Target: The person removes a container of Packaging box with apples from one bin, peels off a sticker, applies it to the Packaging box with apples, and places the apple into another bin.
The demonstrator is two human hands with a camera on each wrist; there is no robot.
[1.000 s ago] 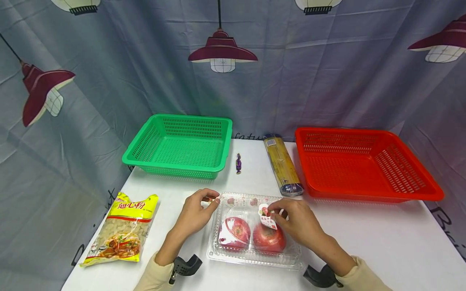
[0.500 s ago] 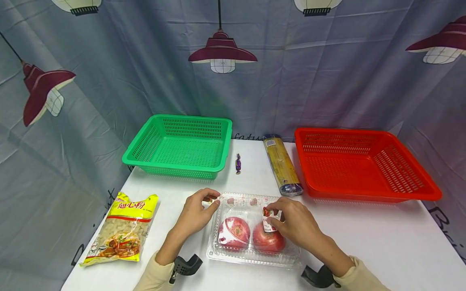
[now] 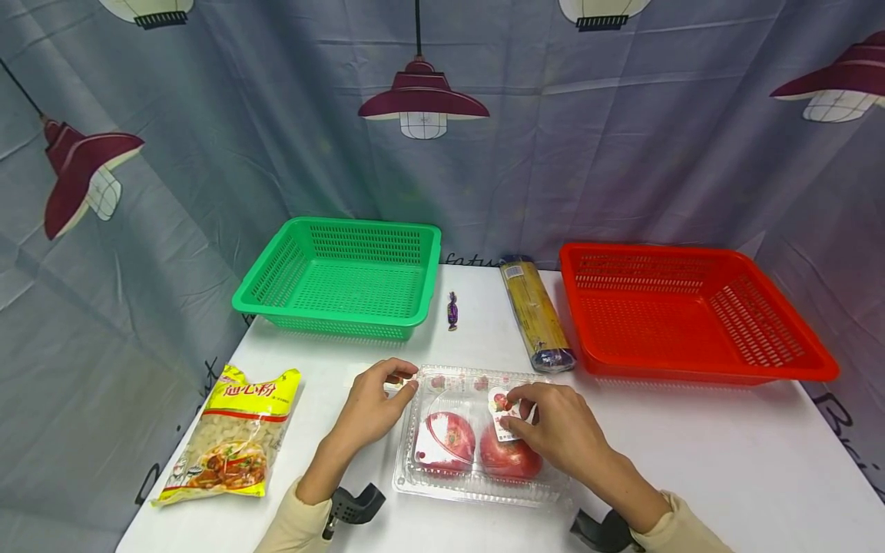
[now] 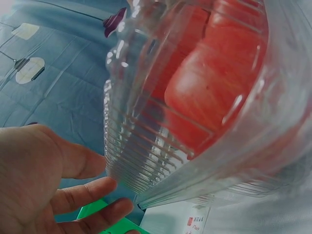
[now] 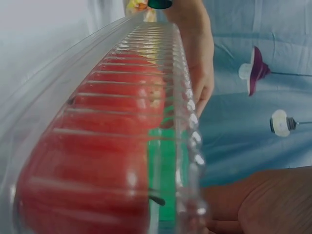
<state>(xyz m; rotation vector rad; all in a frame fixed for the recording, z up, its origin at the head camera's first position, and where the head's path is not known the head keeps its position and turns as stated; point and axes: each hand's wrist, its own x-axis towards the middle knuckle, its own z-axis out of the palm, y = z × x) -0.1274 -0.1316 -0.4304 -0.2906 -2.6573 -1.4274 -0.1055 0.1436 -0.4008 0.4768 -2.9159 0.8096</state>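
Observation:
In the head view a clear plastic clamshell box (image 3: 442,392) lies in front of me, with a red apple (image 3: 445,439) on its left side and another red apple (image 3: 510,455) on its right. My right hand (image 3: 563,422) pinches a small white printed label (image 3: 499,403) with a red picture, over the lid's right half. My left hand (image 3: 373,403) is beside the box's upper left corner, fingers loosely bent. The left wrist view shows the left thumb (image 4: 83,161) touching the ribbed rim, with the other fingertips close below it.
Behind the box are a green basket (image 3: 422,319), a purple wrapped candy (image 3: 452,311), a yellow pack of noodles (image 3: 535,315) and a red basket (image 3: 691,376). A yellow food bag (image 3: 235,438) lies at the left. White paper with red print (image 4: 195,222) shows beyond the left hand.
The label has turned in my right fingers, from tilted to nearly edge-on and back to facing up, and shifted slightly left. My left hand and the box stay nearly still.

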